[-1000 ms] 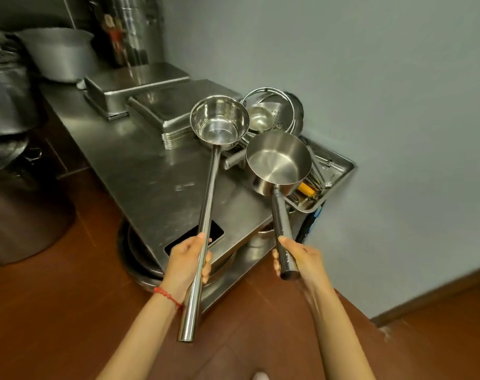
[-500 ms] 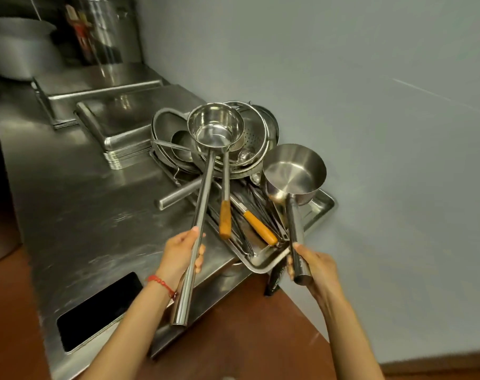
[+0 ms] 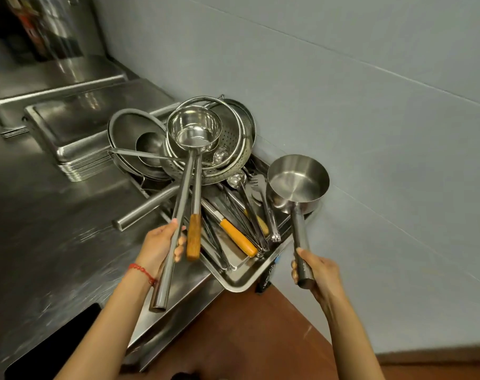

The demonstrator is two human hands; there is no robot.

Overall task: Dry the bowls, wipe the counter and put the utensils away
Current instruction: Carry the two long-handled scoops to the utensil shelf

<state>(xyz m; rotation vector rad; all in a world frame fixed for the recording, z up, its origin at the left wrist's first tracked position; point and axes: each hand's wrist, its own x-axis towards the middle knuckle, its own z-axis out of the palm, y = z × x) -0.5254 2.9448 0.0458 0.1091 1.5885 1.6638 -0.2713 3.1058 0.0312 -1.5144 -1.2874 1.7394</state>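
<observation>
My left hand (image 3: 158, 246) grips the long handle of a steel ladle (image 3: 193, 131), whose deep cup hangs over the colander (image 3: 233, 135) in the pile. My right hand (image 3: 317, 271) grips the short handle of a steel scoop pot (image 3: 298, 182), held above the right end of the utensil tray (image 3: 237, 277). In the tray lie strainers, ladles, a fork, tongs and orange-handled tools (image 3: 237, 237).
The steel counter (image 3: 55, 229) runs left, with stacked flat trays (image 3: 77, 130) behind and a dark rectangular opening (image 3: 55, 344) near its front edge. A grey wall (image 3: 370, 105) closes the right side. The tray overhangs the counter's corner above a brown floor (image 3: 247, 338).
The view has closed in on the utensil tray. Both hands have carried their ladle and scoop pot forward over it, the ladle cup now above the colander.
</observation>
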